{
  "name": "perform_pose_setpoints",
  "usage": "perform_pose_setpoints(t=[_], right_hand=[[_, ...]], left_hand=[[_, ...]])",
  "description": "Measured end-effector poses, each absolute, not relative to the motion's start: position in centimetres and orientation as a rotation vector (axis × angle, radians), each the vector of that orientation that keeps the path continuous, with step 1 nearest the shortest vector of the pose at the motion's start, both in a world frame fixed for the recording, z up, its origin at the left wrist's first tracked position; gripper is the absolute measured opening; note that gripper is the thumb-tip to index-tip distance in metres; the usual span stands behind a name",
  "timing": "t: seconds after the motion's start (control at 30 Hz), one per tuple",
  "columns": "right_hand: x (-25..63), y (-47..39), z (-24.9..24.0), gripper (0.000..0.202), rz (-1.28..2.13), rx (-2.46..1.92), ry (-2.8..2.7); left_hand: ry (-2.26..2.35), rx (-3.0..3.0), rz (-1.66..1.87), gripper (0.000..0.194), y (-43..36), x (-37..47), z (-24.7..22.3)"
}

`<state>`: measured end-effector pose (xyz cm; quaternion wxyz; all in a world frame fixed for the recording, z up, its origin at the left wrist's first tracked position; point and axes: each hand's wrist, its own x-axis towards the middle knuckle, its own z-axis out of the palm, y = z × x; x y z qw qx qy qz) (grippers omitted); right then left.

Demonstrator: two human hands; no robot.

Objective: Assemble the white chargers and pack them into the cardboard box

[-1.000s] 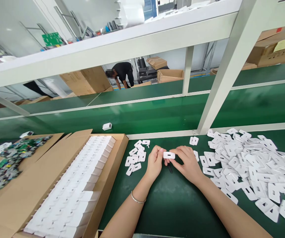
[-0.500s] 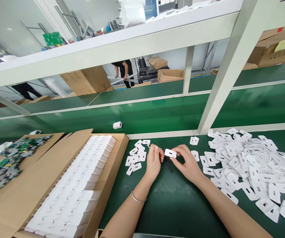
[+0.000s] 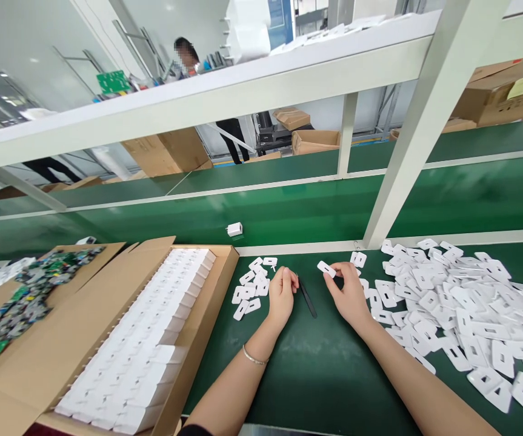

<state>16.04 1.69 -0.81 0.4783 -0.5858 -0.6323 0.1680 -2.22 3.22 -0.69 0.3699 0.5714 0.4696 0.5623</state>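
Note:
Between the thumb and fingers of my right hand (image 3: 350, 295) is a small white plastic plate (image 3: 326, 269) with a rectangular slot. My left hand (image 3: 282, 293) is closed, its fingers curled together; whatever they may hold is hidden. Black tweezers (image 3: 307, 298) lie on the green table between my hands, their upper end close to my left fingertips. Left of my left hand is a small group of slotted white plates (image 3: 249, 292). A large heap of the same plates (image 3: 461, 309) spreads to the right of my right hand.
An open cardboard box (image 3: 206, 327) at the left holds rows of white housings (image 3: 152, 333). Circuit boards (image 3: 29, 303) are piled on cardboard beyond it. A white charger (image 3: 234, 229) is at the green back panel. A shelf post (image 3: 418, 127) rises at the right.
My right hand has moved right with the white plate, away from my left hand. The left hand stays closed in nearly the same place. The tweezers are more exposed.

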Motion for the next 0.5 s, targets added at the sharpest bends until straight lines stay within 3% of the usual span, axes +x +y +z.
perform_pose_setpoints(t=[0.2,0.4,0.5], right_hand=[[14.3,1.8,-1.8,0.017,0.521,-1.408,-1.567],[13.9,1.9,-1.7,0.013,0.537,-1.498,-1.555],[13.7,1.6,-1.6,0.011,0.537,-1.518,-1.570]], left_hand=[[1.581,1.830,1.341,0.008,6.5,-2.0,-0.5],[2.160,1.818,1.083,0.045,16.8,-5.3,2.2],[2.353,1.688,0.896,0.047,20.3,-6.9,2.6]])
